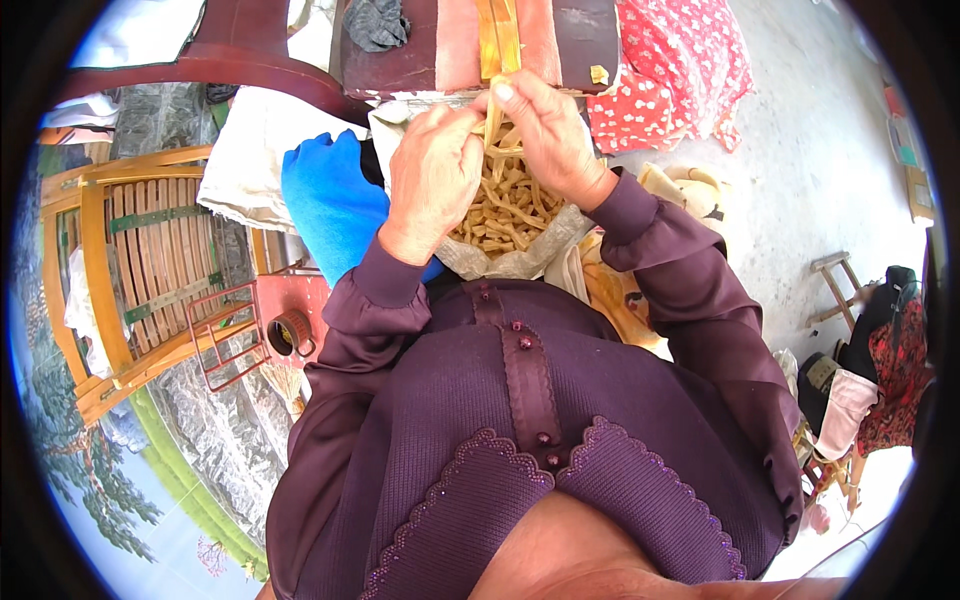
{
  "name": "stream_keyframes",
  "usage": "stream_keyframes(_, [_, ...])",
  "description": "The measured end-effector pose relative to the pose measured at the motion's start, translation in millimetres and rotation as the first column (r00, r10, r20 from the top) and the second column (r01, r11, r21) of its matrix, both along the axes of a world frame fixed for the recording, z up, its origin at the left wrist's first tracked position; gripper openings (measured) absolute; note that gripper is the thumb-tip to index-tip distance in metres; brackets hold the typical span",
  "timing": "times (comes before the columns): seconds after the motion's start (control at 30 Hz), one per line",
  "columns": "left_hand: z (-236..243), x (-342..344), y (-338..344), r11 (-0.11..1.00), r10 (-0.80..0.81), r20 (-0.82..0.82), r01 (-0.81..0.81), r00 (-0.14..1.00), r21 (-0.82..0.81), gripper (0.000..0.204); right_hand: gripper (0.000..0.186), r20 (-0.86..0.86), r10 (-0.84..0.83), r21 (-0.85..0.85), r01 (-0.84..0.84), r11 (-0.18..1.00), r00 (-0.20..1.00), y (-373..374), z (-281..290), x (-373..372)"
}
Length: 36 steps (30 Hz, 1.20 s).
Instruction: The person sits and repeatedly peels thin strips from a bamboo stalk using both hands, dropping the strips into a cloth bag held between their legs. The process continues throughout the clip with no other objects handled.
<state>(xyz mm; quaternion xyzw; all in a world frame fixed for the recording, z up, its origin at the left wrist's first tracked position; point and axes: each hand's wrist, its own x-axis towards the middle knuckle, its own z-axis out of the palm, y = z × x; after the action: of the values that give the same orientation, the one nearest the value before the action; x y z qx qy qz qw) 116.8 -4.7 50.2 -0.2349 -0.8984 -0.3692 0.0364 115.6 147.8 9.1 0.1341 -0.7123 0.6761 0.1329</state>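
1. Yellow strip (492, 118) is up between both hands, just off the middle of the near edge of the desk (588, 30), and its lower part hangs over an open white sack (490, 264). Can't tell if it joins the flat yellow bands (498, 42) lying on the desk.

2. Left hand (430, 175): fingers curled in, thumb and forefinger look pinched on the strip. Right hand (560, 140): thumb and forefinger nipping it near the top. The tips crowd together, so the exact grip is partly hidden.

3. Desk layout: the bands sit on a pink cloth (458, 50) that reaches the middle of the near edge. There's a small yellow scrap (599, 75) by the near right corner and a crumpled gray cloth (376, 24) over toward the left edge.

4. The sack sits below the near edge, loaded with short yellow pieces (500, 215), some of them bent or twisted.

5. My two cents on handling: pinch close together so the strip can't slip or twist between the grips. I'd go with light, even pressure, since it looks like it could crease or split if yanked.

6. I'd also work right over the sack mouth, so any dropped bit lands inside, and leave the bands lying straight on the cloth so they don't snag.
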Motion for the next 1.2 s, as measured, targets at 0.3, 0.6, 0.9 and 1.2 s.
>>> stream_keyframes(0.3, [-8.4,-9.9,1.0,0.962,-0.057,-0.285,0.129,0.957,0.241,0.028,0.021,0.371,0.726,-0.790,-0.215,0.575,0.579,5.6,15.8,3.3])
stream_keyframes(0.6, [-15.7,-14.0,-2.4,0.682,-0.248,0.510,-0.225,0.824,0.696,0.014,0.032,-0.270,0.084,0.544,0.080,0.835,0.959,12.1,24.0,1.1])
stream_keyframes(0.9, [-20.3,-22.9,-0.6,0.673,-0.280,0.323,-0.055,0.904,0.737,0.014,0.024,0.351,0.389,-0.417,-0.230,0.880,0.852,18.0,25.9,-1.9])
stream_keyframes(1.2, [-23.1,-17.7,12.2,0.635,-0.174,0.401,-0.208,0.899,0.744,0.024,0.013,0.380,0.282,-0.445,-0.094,0.891,0.881,14.1,14.4,-8.8])
